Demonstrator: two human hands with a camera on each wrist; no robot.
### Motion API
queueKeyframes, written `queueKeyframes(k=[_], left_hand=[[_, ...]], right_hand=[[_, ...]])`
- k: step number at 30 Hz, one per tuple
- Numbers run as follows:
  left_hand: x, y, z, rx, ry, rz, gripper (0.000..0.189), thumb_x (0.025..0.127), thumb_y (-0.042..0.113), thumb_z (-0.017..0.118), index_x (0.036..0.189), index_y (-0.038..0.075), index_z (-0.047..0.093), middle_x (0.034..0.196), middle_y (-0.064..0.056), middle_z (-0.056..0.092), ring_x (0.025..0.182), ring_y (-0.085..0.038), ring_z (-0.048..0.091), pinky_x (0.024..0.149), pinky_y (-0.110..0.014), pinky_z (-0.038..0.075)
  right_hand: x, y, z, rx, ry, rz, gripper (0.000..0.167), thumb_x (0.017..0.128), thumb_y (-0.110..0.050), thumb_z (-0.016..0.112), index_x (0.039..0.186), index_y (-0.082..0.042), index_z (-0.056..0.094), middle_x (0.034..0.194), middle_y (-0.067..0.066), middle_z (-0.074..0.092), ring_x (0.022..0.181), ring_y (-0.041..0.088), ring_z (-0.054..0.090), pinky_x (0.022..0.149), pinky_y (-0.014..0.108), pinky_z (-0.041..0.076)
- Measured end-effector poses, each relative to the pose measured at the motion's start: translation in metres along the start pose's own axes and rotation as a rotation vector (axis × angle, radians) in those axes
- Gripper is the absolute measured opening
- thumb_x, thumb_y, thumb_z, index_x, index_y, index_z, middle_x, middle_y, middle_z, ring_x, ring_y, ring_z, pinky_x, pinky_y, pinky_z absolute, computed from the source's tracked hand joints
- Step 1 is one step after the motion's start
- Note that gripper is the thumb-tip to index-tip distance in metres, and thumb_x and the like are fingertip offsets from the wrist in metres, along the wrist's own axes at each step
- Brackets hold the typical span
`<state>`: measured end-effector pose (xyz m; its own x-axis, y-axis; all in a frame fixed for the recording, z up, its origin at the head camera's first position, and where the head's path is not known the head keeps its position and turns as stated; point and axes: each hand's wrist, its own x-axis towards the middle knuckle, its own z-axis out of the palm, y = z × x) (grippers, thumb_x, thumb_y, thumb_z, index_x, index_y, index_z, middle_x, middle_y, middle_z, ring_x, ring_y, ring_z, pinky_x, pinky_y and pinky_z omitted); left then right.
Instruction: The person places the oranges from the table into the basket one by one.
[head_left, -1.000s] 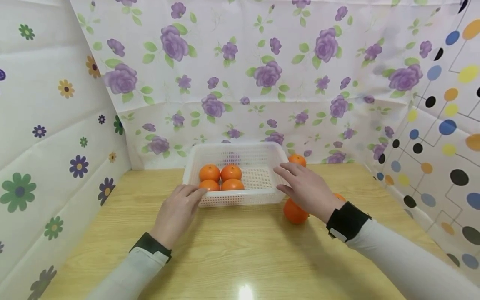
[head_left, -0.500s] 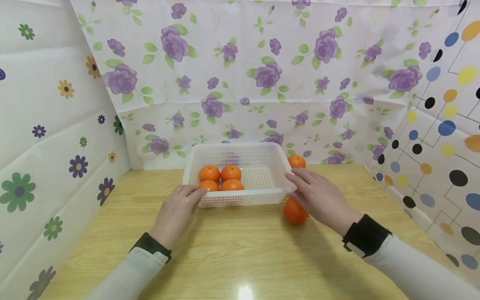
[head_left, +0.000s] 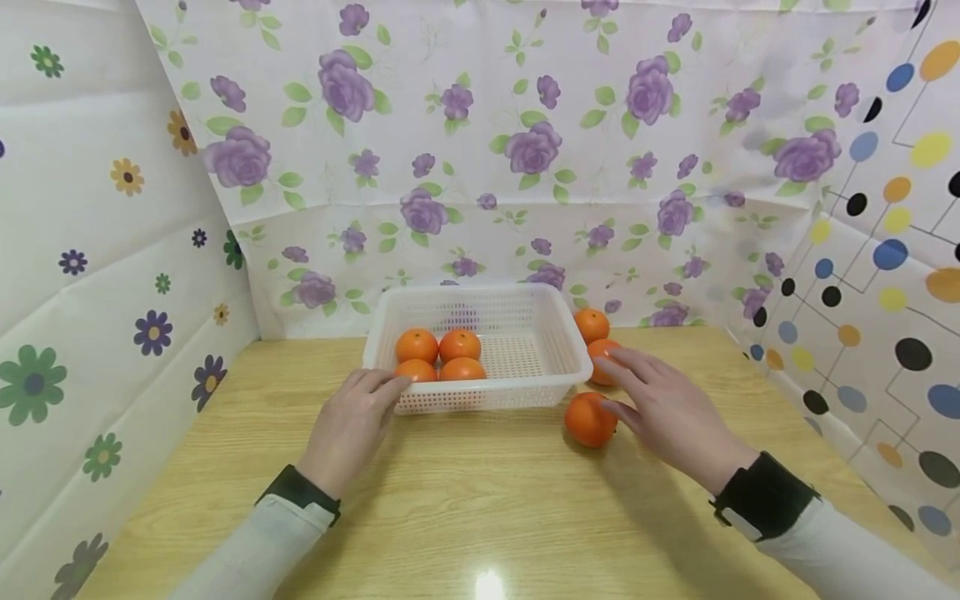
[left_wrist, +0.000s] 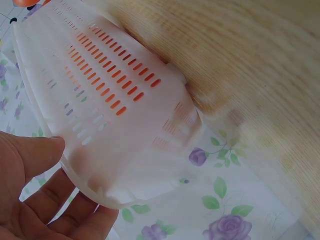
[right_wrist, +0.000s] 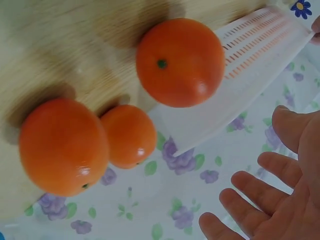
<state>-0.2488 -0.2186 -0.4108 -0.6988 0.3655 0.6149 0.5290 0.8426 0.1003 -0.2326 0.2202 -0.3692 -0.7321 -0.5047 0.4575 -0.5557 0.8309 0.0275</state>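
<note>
My left hand holds the near left corner of a white slotted plastic basket. In the left wrist view its thumb lies along the rim and the fingers curl round the corner. Several oranges are grouped in the basket's left half. Right of the basket, three more oranges stand on the table: one at the back, one in the middle and the nearest. My right hand hovers beside the nearer two, fingers spread and holding nothing; its fingertips overlap them in the head view.
The wooden table ends at a flower-printed cloth just behind the basket. A dotted cloth hangs on the right, and a daisy-printed one on the left.
My right hand has moved right and toward me, away from the basket's right side, uncovering the middle orange. My left hand stays on the corner. The basket and its oranges have not moved.
</note>
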Motion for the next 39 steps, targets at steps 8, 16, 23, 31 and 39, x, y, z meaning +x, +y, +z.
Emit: queueKeyframes(k=[8, 16, 23, 31, 39], left_hand=[[0.0, 0.001, -0.001, -0.001, -0.025, -0.026, 0.047, 0.09, -0.002, 0.091, 0.133, 0.01, 0.078, 0.126, -0.012, 0.075, 0.117, -0.033, 0.069, 0.1, -0.051, 0.064], [0.0, 0.001, -0.001, 0.0, -0.036, -0.037, 0.048, 0.09, -0.002, 0.091, 0.134, 0.011, 0.077, 0.127, -0.012, 0.074, 0.118, -0.033, 0.069, 0.1, -0.052, 0.064], [0.001, 0.0, -0.001, -0.013, -0.027, -0.027, 0.046, 0.091, -0.002, 0.09, 0.134, 0.01, 0.078, 0.127, -0.012, 0.074, 0.117, -0.033, 0.068, 0.1, -0.051, 0.064], [0.001, 0.001, -0.001, -0.006, -0.029, -0.031, 0.045, 0.091, -0.001, 0.089, 0.134, 0.01, 0.078, 0.127, -0.012, 0.075, 0.117, -0.033, 0.068, 0.101, -0.052, 0.064], [0.001, 0.002, -0.001, 0.0, -0.032, -0.032, 0.046, 0.091, -0.002, 0.09, 0.133, 0.011, 0.078, 0.126, -0.012, 0.075, 0.117, -0.033, 0.068, 0.101, -0.051, 0.064]], right_hand=[[-0.016, 0.008, -0.001, -0.032, 0.008, 0.018, 0.068, 0.097, -0.024, 0.089, 0.155, -0.005, 0.061, 0.151, 0.023, 0.062, 0.136, 0.047, 0.061, 0.111, 0.068, 0.053], [-0.027, 0.014, -0.001, -0.036, 0.038, 0.026, 0.067, 0.097, -0.025, 0.088, 0.155, -0.006, 0.061, 0.151, 0.024, 0.061, 0.134, 0.05, 0.061, 0.106, 0.07, 0.054], [-0.037, 0.021, -0.004, -0.034, -0.027, 0.113, 0.067, 0.1, -0.03, 0.085, 0.158, -0.008, 0.058, 0.158, 0.025, 0.055, 0.139, 0.053, 0.056, 0.112, 0.074, 0.047], [-0.045, 0.032, -0.001, -0.035, -0.071, 0.147, 0.071, 0.1, -0.031, 0.084, 0.161, -0.008, 0.055, 0.161, 0.027, 0.052, 0.142, 0.055, 0.052, 0.115, 0.076, 0.044], [-0.049, 0.04, 0.005, -0.036, -0.119, 0.187, 0.068, 0.103, -0.032, 0.082, 0.16, -0.006, 0.056, 0.162, 0.028, 0.05, 0.144, 0.056, 0.05, 0.118, 0.076, 0.041]])
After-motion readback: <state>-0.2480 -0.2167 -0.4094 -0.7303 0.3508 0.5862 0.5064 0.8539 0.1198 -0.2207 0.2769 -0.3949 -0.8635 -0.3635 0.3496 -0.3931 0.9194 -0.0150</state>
